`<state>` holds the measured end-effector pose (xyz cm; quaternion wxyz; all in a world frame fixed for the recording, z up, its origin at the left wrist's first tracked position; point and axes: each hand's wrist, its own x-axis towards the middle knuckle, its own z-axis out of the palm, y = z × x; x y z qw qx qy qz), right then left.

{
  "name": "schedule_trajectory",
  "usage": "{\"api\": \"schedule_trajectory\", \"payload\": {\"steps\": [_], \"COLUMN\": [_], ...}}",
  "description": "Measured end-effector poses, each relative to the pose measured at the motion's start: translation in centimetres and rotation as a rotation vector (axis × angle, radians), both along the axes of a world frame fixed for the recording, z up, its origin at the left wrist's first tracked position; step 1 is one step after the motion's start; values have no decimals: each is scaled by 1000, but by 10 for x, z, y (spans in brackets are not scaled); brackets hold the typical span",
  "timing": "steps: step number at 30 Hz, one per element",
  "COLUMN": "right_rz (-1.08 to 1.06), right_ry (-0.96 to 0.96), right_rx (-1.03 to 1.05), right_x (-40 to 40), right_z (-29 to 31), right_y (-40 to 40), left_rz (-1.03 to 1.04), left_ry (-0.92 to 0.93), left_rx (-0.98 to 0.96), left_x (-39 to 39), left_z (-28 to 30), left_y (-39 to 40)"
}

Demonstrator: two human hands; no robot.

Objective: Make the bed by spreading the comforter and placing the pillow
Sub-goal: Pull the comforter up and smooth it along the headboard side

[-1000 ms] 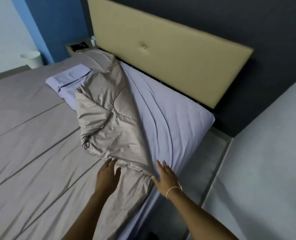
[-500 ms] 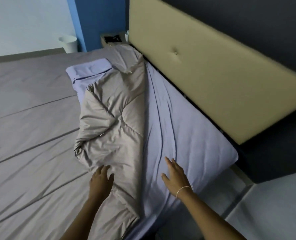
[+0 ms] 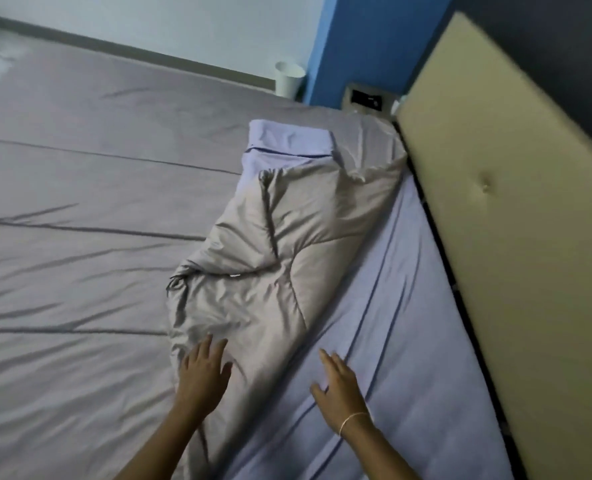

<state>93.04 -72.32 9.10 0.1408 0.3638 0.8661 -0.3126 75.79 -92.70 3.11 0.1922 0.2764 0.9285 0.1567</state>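
Note:
A grey-beige comforter covers most of the bed, and its top edge lies folded back in a bunched heap near the headboard. Lavender sheet shows beside the heap. A lavender pillow pokes out at the heap's far end. My left hand lies flat with spread fingers on the near end of the folded heap. My right hand, fingers straight, rests on the lavender sheet just right of the fold. Neither hand grips anything.
A padded beige headboard runs along the right. A small bedside shelf with a dark object sits at the bed's far corner, by a blue wall. A white bin stands on the floor beyond the bed.
The view has swung left and closer to the bed. Both hands have slid forward along the bed, the left one further onto the folded comforter, the right one further up the lavender sheet.

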Motion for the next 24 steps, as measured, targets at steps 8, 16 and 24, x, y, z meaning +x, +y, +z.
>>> {"api": "schedule_trajectory", "payload": {"steps": [8, 16, 24], "right_rz": [340, 508, 797], "right_ry": [26, 398, 151], "right_rx": [75, 317, 506], "right_x": [-104, -253, -370], "right_z": [-104, -186, -220], "right_y": [76, 124, 125], "left_rz": [-38, 142, 133], "left_ry": [16, 187, 274], "left_rx": [-191, -118, -81], "left_x": [-7, -32, -35], "left_z": [-112, -246, -246], "left_y": [62, 107, 105]}}
